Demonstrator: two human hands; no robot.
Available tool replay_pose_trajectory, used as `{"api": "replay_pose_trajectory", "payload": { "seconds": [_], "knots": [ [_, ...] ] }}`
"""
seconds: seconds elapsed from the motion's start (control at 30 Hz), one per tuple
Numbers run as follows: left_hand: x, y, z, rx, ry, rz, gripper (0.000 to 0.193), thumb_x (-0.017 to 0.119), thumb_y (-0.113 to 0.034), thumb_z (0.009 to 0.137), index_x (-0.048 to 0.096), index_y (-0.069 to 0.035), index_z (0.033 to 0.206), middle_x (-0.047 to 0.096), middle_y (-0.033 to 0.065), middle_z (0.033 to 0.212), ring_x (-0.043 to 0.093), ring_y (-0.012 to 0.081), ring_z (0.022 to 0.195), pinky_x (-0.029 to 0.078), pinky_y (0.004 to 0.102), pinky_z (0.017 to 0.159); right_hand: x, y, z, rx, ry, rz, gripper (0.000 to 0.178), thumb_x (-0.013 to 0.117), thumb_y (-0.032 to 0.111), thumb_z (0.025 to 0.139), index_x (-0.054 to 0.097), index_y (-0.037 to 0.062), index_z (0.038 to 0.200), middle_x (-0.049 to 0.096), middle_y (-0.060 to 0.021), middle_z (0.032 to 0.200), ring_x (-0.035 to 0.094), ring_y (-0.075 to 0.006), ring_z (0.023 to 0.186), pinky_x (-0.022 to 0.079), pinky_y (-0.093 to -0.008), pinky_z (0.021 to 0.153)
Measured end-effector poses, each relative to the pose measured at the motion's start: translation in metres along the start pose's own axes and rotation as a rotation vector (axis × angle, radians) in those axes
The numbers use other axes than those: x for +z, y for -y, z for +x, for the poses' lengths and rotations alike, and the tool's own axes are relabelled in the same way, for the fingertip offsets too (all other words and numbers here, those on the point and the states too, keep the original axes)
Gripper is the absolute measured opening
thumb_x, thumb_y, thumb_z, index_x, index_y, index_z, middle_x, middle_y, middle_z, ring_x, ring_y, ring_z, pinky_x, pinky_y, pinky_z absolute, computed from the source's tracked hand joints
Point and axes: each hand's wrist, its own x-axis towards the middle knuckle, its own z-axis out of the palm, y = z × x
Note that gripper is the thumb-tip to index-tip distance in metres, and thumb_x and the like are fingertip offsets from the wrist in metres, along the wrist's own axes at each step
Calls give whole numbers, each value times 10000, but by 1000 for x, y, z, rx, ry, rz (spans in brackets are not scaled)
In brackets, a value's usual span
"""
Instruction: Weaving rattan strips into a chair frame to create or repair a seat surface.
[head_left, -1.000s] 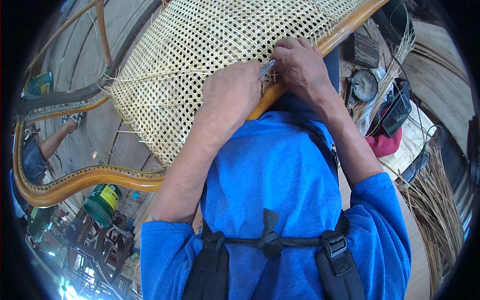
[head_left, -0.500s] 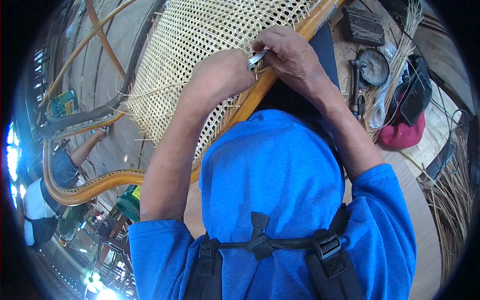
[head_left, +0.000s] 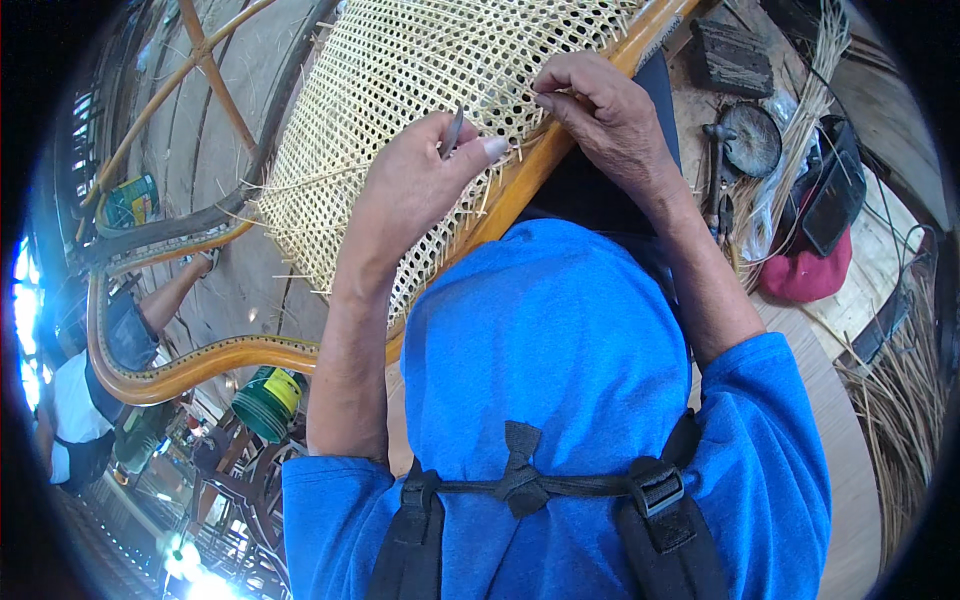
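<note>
A woven cane mesh [head_left: 370, 110] is stretched across a curved varnished wooden frame [head_left: 530, 180], with loose strand ends sticking out along its border. My left hand [head_left: 410, 185] is closed on a small pointed metal tool [head_left: 453, 132], whose tip points up and away over the mesh. Its thumb lies near the frame's edge. Farther right, my right hand [head_left: 615, 125] is bent over the mesh border, thumb and forefinger pinched together. Whatever strand may be between those fingertips is too small to make out.
At right lie a dark block [head_left: 732, 57], a round dish [head_left: 750, 140], a hammer-like tool [head_left: 715, 175], a phone [head_left: 835, 205], a red cloth [head_left: 808, 265] and bundles of cane strands [head_left: 895, 420]. A green bucket [head_left: 268, 403] and another person [head_left: 85, 410] are at left.
My hands have moved apart. The metal tool has come away from the mesh edge with my left hand and now points upward; my right hand has shifted slightly right.
</note>
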Motion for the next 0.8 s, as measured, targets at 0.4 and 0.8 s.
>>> {"api": "replay_pose_trajectory", "payload": {
  "seconds": [0.4,0.8],
  "knots": [
    [23,21,9,325,-102,52,158,575,-136,789,553,20,804,525,137,773,541,254,716,448,362,680,-2,10,-8,-82,133,-137,139,679,53,765,592,56,873,612,-89,878,594,-269,881,476,-359,791],
    [21,14,22,264,-30,268,212,537,-160,775,580,42,824,562,248,892,574,403,842,456,450,764,2,11,-2,-131,249,-236,166,693,70,714,608,69,857,620,-69,862,594,-266,880,472,-360,793]
  ]
}}
